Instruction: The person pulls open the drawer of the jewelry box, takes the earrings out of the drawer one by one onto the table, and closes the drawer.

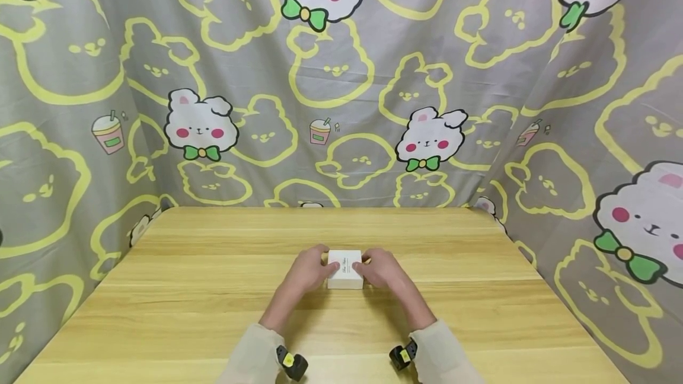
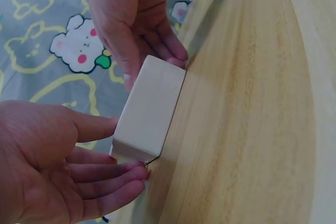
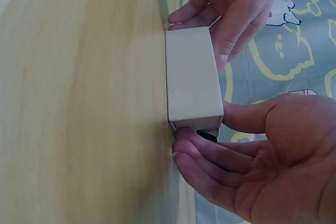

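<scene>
A small white box [image 1: 345,277] with dark script lettering on its top sits at the middle of the wooden table. My left hand [image 1: 309,269] holds its left end, thumb over the top edge and fingers at the side. At the opposite end my right hand [image 1: 380,268] grips it the same way. The plain front face of the white box [image 2: 149,106] shows between both hands in the left wrist view. Seen from the right wrist, the box [image 3: 194,74] has a small dark patch on its end, beside the right fingertips.
The wooden table [image 1: 213,289] has light yellow-brown grain. Behind it and at both sides hangs a grey curtain [image 1: 363,111] printed with white bears and yellow outlines. Each sleeve carries a black wrist camera, one left [image 1: 292,364] and one right [image 1: 402,355].
</scene>
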`<state>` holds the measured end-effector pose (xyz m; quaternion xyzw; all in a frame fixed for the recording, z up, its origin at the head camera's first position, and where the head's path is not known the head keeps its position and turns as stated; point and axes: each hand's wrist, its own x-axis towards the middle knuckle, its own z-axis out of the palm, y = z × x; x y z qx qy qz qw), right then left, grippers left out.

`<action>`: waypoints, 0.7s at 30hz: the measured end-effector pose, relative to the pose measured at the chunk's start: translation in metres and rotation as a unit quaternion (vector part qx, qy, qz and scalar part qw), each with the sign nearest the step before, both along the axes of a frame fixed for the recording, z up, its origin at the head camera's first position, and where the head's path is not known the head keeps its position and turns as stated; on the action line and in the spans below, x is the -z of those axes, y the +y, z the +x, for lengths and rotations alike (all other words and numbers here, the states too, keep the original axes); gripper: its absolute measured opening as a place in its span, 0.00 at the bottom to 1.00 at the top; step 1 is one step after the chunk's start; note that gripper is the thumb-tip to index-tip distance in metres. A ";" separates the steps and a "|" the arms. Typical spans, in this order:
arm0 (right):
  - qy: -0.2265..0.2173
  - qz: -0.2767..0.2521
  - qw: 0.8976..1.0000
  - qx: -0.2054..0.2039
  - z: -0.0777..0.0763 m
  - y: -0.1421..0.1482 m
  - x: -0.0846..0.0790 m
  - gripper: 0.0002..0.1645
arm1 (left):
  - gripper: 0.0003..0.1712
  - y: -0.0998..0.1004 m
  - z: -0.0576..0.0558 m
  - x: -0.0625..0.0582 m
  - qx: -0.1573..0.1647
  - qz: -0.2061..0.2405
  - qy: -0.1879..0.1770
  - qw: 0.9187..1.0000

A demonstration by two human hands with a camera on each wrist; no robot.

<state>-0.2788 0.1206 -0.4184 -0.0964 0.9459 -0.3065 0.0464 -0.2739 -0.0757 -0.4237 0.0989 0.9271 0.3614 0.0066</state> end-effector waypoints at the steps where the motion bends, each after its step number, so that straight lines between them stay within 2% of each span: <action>1: 0.000 -0.002 1.000 -0.002 0.000 0.000 0.000 0.24 | 0.30 0.000 0.000 0.000 -0.001 0.001 -0.001 1.000; 9: 0.000 -0.019 1.000 -0.008 0.002 -0.002 -0.001 0.22 | 0.30 -0.002 -0.002 0.003 0.003 0.004 -0.006 1.000; 21: -0.014 -0.033 0.999 -0.003 0.001 -0.002 0.001 0.20 | 0.30 -0.003 0.000 -0.001 0.008 0.001 -0.018 1.000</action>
